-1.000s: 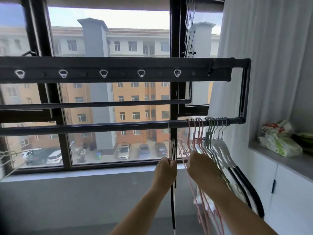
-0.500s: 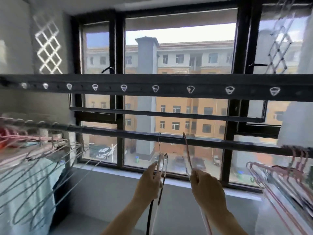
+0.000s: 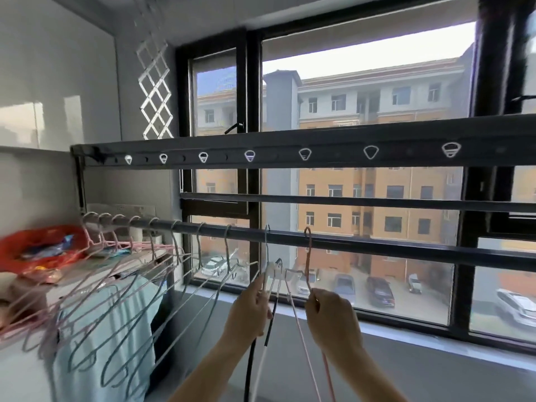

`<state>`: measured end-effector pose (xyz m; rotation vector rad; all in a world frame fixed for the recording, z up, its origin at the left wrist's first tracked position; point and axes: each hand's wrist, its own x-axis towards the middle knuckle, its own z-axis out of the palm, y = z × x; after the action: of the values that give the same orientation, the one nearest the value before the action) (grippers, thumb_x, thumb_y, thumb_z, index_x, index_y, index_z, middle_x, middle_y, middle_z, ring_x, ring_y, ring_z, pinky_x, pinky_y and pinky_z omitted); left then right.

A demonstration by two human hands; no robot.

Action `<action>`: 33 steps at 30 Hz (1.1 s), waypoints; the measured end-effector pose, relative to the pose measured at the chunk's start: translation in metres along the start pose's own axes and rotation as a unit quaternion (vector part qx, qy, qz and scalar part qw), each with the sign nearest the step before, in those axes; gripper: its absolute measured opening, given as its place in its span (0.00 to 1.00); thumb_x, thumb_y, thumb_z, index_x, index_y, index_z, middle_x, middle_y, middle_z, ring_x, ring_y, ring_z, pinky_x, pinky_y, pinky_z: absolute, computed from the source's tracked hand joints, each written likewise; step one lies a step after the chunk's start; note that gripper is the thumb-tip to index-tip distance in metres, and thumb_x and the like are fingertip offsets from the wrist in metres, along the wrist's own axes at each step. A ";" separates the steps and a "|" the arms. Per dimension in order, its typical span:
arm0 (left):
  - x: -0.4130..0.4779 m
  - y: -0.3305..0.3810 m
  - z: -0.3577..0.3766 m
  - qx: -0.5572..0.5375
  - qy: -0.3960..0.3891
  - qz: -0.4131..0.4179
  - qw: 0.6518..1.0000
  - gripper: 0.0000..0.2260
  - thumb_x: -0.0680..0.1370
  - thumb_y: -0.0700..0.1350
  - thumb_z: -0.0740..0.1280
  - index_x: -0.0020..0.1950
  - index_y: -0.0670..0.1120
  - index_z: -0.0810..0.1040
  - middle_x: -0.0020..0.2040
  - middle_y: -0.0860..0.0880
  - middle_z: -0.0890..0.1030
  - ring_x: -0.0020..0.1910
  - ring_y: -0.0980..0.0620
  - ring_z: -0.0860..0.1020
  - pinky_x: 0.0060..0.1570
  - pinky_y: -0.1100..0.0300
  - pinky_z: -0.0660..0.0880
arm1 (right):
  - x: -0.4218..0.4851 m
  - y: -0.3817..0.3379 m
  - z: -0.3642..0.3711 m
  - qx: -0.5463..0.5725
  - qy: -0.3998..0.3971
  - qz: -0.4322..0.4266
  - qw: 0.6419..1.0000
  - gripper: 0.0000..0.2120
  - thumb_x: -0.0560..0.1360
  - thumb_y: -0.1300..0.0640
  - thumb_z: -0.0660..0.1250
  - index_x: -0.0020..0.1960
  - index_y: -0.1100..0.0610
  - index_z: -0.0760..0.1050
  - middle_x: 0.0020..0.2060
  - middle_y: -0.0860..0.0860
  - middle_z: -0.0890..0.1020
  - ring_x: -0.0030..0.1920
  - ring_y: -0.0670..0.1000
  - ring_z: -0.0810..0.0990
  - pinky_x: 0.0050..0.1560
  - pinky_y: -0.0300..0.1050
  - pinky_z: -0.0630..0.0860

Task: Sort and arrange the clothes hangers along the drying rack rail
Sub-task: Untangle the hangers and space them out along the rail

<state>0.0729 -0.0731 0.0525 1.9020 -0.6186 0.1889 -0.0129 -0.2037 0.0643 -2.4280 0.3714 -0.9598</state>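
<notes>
Low in the middle of the frame, the left hand (image 3: 251, 310) is clenched around a small bunch of hangers (image 3: 268, 303), black and white, whose long arms trail down toward the bottom edge; at least one hook seems to reach the rail (image 3: 377, 246), though blur hides how many. Just right, the right hand (image 3: 330, 317) pinches the neck of a pink hanger (image 3: 308, 258), hook upright over the rail, arms running downward. Toward the left, grey and pink hangers (image 3: 139, 271) hang spaced along the same rail.
</notes>
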 end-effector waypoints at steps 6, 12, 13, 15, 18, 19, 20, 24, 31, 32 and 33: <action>0.014 -0.021 -0.017 0.013 -0.016 0.003 1.000 0.21 0.79 0.40 0.54 0.72 0.53 0.62 0.33 0.48 0.76 0.17 0.61 0.67 0.19 0.66 0.67 | 0.004 -0.017 0.027 -0.024 -0.019 0.003 1.000 0.13 0.77 0.57 0.53 0.36 0.53 0.68 0.31 0.51 0.74 0.37 0.55 0.76 0.38 0.46 0.69; 0.021 -0.033 -0.023 0.016 -0.020 0.018 1.000 0.20 0.80 0.40 0.54 0.72 0.51 0.63 0.32 0.47 0.76 0.17 0.61 0.67 0.20 0.65 0.67 | 0.010 -0.025 0.040 -0.044 -0.006 0.005 0.999 0.13 0.78 0.56 0.52 0.37 0.54 0.70 0.31 0.51 0.74 0.33 0.52 0.73 0.35 0.41 0.67; 0.023 -0.035 -0.024 0.015 -0.017 0.020 1.000 0.20 0.80 0.40 0.54 0.72 0.51 0.62 0.32 0.47 0.76 0.17 0.60 0.67 0.20 0.65 0.67 | 0.012 -0.026 0.041 -0.044 -0.003 0.007 0.999 0.14 0.78 0.56 0.52 0.39 0.56 0.73 0.32 0.52 0.77 0.34 0.53 0.76 0.35 0.43 0.70; 0.026 -0.038 -0.026 0.014 -0.011 0.019 1.000 0.21 0.80 0.40 0.54 0.72 0.52 0.62 0.32 0.47 0.76 0.17 0.60 0.67 0.20 0.65 0.68 | 0.014 -0.028 0.044 -0.046 -0.002 0.011 0.999 0.15 0.78 0.57 0.52 0.41 0.57 0.75 0.36 0.55 0.81 0.39 0.55 0.80 0.37 0.46 0.74; 0.029 -0.043 -0.029 0.029 -0.006 0.022 0.999 0.20 0.80 0.41 0.55 0.71 0.54 0.62 0.34 0.47 0.77 0.20 0.60 0.71 0.20 0.65 0.69 | 0.013 -0.029 0.046 -0.048 -0.017 0.009 0.999 0.14 0.79 0.57 0.52 0.39 0.56 0.72 0.35 0.55 0.81 0.41 0.55 0.82 0.37 0.46 0.73; 0.029 -0.043 -0.030 0.036 -0.005 0.022 0.999 0.19 0.80 0.43 0.55 0.71 0.53 0.64 0.36 0.49 0.77 0.24 0.60 0.74 0.22 0.63 0.72 | 0.011 -0.028 0.046 -0.048 -0.019 0.003 0.999 0.14 0.79 0.56 0.52 0.38 0.54 0.70 0.35 0.55 0.80 0.41 0.56 0.81 0.36 0.45 0.70; 0.029 -0.044 -0.032 0.049 -0.001 0.022 0.999 0.17 0.80 0.45 0.56 0.69 0.52 0.66 0.38 0.51 0.78 0.31 0.59 0.77 0.27 0.59 0.76 | 0.010 -0.027 0.046 -0.047 -0.019 -0.003 0.999 0.13 0.79 0.56 0.52 0.37 0.53 0.69 0.35 0.56 0.81 0.41 0.56 0.81 0.35 0.43 0.68; 0.019 -0.040 -0.042 0.167 0.022 0.026 0.985 0.18 0.78 0.55 0.57 0.63 0.47 0.72 0.51 0.50 0.80 0.51 0.51 0.78 0.53 0.54 0.75 | 0.005 -0.015 0.037 -0.016 -0.031 -0.004 0.999 0.12 0.77 0.50 0.56 0.45 0.56 0.73 0.40 0.56 0.83 0.45 0.56 0.81 0.41 0.43 0.73; -0.025 0.042 -0.019 0.117 0.053 0.158 0.979 0.17 0.77 0.50 0.63 0.64 0.47 0.70 0.55 0.50 0.76 0.53 0.51 0.75 0.57 0.51 0.74 | -0.010 0.018 -0.004 0.016 -0.003 -0.009 1.000 0.21 0.76 0.48 0.60 0.67 0.54 0.69 0.44 0.51 0.84 0.50 0.51 0.81 0.53 0.44 0.76; -0.032 0.055 -0.010 0.104 0.047 0.160 0.980 0.17 0.77 0.50 0.63 0.64 0.48 0.70 0.56 0.51 0.76 0.53 0.52 0.75 0.57 0.52 0.74 | -0.013 0.023 -0.012 0.020 0.004 -0.009 1.000 0.21 0.76 0.48 0.60 0.67 0.53 0.70 0.44 0.50 0.84 0.50 0.51 0.82 0.53 0.44 0.76; -0.038 0.065 0.000 0.095 0.040 0.165 0.981 0.17 0.77 0.50 0.63 0.65 0.49 0.70 0.56 0.51 0.76 0.54 0.53 0.75 0.57 0.54 0.74 | -0.016 0.028 -0.021 0.024 0.011 -0.010 1.000 0.20 0.76 0.48 0.61 0.66 0.53 0.70 0.44 0.50 0.85 0.50 0.51 0.82 0.53 0.44 0.76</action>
<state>0.0075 -0.0790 0.0903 1.9512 -0.8849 0.5514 -0.0409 -0.2275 0.0530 -2.3837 0.3294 -0.9943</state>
